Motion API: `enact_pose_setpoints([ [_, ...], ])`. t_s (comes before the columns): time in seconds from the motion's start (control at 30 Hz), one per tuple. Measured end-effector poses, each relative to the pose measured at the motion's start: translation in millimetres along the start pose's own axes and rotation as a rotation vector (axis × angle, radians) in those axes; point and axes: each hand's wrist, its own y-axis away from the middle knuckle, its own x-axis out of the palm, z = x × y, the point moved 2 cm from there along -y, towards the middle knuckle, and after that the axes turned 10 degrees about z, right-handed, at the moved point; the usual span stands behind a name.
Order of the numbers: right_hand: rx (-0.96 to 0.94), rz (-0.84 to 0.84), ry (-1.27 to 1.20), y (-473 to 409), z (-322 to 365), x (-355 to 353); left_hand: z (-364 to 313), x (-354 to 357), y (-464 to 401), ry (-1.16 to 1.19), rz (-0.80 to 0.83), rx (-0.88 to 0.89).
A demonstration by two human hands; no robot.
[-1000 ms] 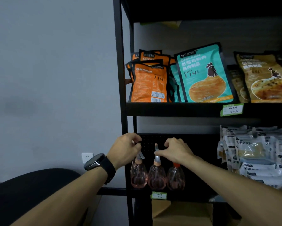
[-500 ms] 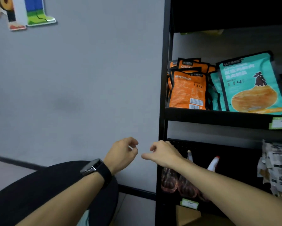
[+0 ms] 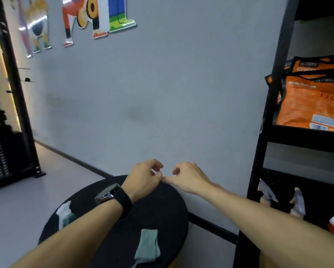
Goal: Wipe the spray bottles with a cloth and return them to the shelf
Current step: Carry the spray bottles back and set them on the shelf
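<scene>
Both my hands hover side by side over a round black table (image 3: 158, 207), empty, fingers loosely curled. My left hand (image 3: 144, 178) wears a black watch on its wrist; my right hand (image 3: 189, 177) almost touches it at the fingertips. A grey-green cloth (image 3: 147, 246) lies flat on the table's near side. The white nozzles of the spray bottles (image 3: 299, 202) show on the lower shelf at the right, behind my right forearm; their bodies are hidden.
A black metal shelf (image 3: 258, 171) stands at the right with orange snack packs (image 3: 309, 105) on its upper level. A white and teal item (image 3: 65, 215) lies on the table, partly under my left arm. A grey wall is ahead, a dark rack (image 3: 5, 144) at far left.
My hands let go of the spray bottle tops and drew back from the lower shelf. The view swung left, so the hands are now over the round table.
</scene>
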Motion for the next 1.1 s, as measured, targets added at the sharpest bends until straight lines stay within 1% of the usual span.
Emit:
enact_pose_setpoints([
  [0.3, -0.1, 0.127, -0.002, -30.3, 65.4, 64.4, 85.1, -46.7, 47.1, -0.034, -0.105, -0.178],
  [0.57, -0.189, 0.245, 0.006, -53.5, 110.0, 128.1, 157.7, -70.4, 88.5, -0.034, -0.174, -0.346],
  [0.8, -0.221, 0.339, 0.026, -76.9, 132.9, 186.7, 214.3, -67.8, 114.2, 0.001, -0.184, -0.478],
  [1.1, -0.207, 0.415, 0.041, -122.2, 136.6, 269.2, 283.5, -46.3, 134.6, -0.006, -0.186, -0.599],
])
